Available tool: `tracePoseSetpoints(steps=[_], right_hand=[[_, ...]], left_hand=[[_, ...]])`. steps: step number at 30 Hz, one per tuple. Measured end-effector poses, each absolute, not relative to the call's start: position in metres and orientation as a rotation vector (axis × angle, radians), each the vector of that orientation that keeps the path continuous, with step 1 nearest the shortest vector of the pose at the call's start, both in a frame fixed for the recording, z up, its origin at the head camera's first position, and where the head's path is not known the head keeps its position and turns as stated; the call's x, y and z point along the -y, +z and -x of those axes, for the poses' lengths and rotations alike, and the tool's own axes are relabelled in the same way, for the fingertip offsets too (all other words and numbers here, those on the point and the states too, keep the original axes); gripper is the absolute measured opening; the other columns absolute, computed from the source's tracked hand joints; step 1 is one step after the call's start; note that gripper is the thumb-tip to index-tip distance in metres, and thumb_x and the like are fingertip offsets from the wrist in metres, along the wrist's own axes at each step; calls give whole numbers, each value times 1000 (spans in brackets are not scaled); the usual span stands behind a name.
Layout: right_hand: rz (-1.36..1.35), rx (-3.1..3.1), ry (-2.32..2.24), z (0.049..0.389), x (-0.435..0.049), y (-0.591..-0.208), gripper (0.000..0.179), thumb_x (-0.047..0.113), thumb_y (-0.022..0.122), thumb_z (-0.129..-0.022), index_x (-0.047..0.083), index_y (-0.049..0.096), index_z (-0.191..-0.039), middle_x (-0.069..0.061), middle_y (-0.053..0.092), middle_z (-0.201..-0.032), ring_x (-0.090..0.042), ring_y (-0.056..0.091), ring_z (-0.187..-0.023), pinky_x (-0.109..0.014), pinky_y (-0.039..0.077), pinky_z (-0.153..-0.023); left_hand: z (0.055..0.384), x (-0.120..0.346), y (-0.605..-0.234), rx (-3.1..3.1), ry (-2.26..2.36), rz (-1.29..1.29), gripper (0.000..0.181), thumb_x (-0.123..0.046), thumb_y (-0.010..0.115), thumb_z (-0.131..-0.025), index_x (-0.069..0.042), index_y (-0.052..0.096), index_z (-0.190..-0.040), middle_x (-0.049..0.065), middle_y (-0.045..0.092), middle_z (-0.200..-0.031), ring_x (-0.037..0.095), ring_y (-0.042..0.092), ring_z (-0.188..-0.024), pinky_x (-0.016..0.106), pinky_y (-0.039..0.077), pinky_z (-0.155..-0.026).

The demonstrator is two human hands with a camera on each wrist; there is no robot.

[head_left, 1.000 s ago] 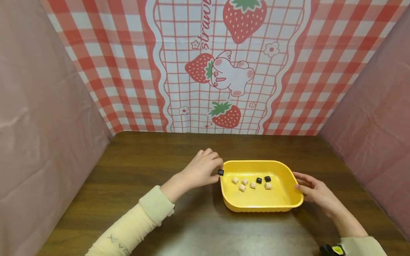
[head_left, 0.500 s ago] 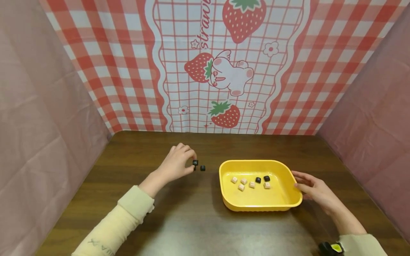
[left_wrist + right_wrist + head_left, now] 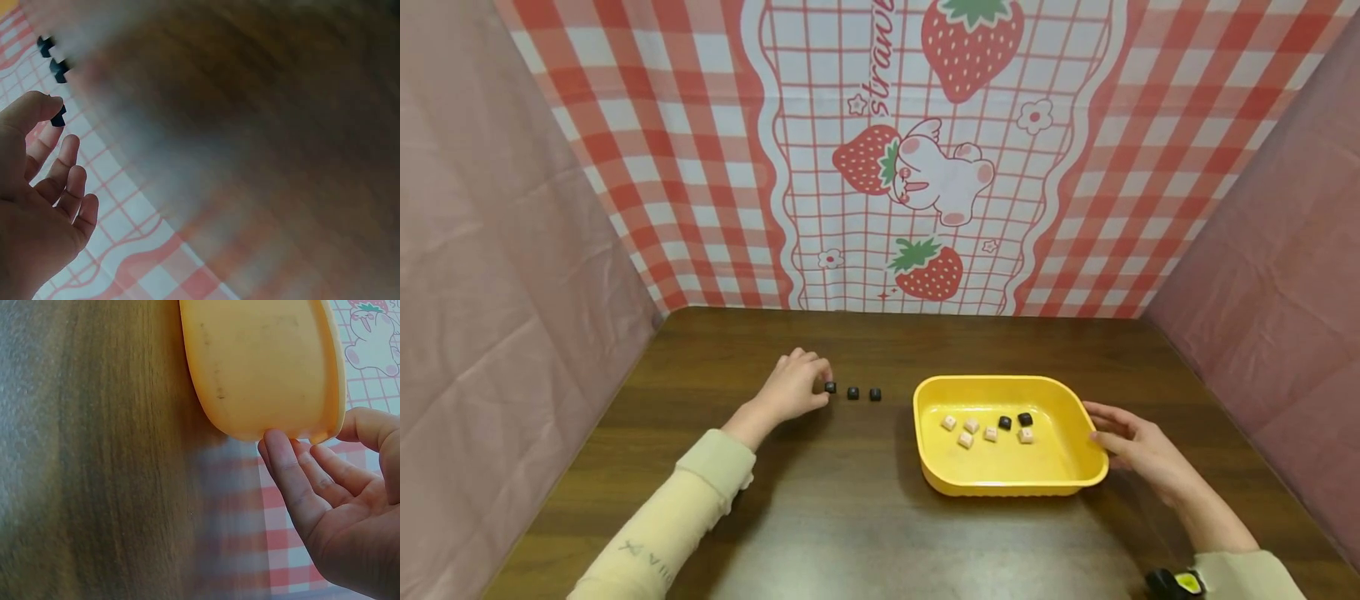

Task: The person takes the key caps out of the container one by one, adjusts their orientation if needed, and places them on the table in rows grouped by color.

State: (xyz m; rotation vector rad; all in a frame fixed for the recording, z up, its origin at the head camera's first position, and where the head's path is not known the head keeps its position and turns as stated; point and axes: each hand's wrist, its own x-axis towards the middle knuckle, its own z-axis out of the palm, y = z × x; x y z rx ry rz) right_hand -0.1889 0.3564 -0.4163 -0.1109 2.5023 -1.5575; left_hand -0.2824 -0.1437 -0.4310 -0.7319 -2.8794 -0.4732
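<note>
My left hand point(image 3: 793, 386) pinches a small black keycap point(image 3: 830, 387) between thumb and finger, at or just above the tabletop. In the left wrist view the same keycap point(image 3: 58, 117) shows at the thumb tip, other fingers loosely bent. To its right, two black keycaps, one near point(image 3: 853, 393) and one farther point(image 3: 876, 394), lie in a row with it. My right hand point(image 3: 1142, 446) holds the right end of a yellow tray point(image 3: 1011, 483), thumb at the rim and fingers against the outside. Several beige keycaps point(image 3: 991, 434) and two black keycaps point(image 3: 1005, 422) lie inside.
The brown wooden table point(image 3: 820, 517) meets a red-and-white strawberry cloth point(image 3: 715, 167) at its back edge. Pink cloth hangs along both sides. The tray's left wall stands a short way right of the keycap row.
My left hand has carried the black keycap leftward from the tray's left rim and lowered it beside the row. Two keycaps in the row now show fully. My right hand has stayed at the tray.
</note>
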Motion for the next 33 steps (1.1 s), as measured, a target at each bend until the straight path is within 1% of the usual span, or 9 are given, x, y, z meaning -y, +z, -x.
tracePoseSetpoints(steps=[5,13,17,26,30,33], right_hand=[[94,-2506,-1540,189,-356,-416,63,22,56,-95,-6,27,-144,-36,37,-137,-6,63,-93,-36,55,-74],[80,-2509,-1515,190,-357,-417,64,24,56,-95,-4,27,-145,-35,37,-138,-4,62,-93,-37,55,-75],[87,-2506,-1528,190,-357,-418,64,23,56,-95,-5,27,-144,-36,37,-138,-4,62,-93,-37,55,-75],[99,-2501,-1554,187,-357,-419,63,21,55,-95,-6,27,-144,-37,37,-137,-7,63,-92,-36,55,-73],[89,-2511,-1544,187,-356,-418,63,22,56,-95,-6,27,-144,-37,38,-137,-7,64,-92,-36,55,-73],[87,-2513,-1541,187,-355,-417,63,22,56,-95,-6,27,-144,-37,38,-137,-7,64,-92,-36,55,-74]], left_hand=[[290,142,-440,2916,-422,754,19,-22,75,-75,-16,63,-90,-2,57,-86,20,45,-85,39,35,-77],[294,137,-443,2977,-356,756,17,-20,73,-74,-17,64,-89,-2,57,-86,20,44,-85,39,35,-78],[293,136,-441,2988,-337,765,17,-20,73,-75,-16,64,-89,-2,57,-86,21,45,-85,39,36,-77],[292,135,-435,2975,-337,773,22,-22,76,-74,-17,64,-91,-2,58,-89,20,46,-86,39,36,-78],[289,129,-426,2948,-373,794,22,-22,76,-75,-16,64,-92,-1,59,-90,21,46,-86,40,37,-78],[286,122,-418,2940,-388,797,24,-23,76,-75,-15,64,-95,0,59,-93,21,47,-89,41,37,-80]])
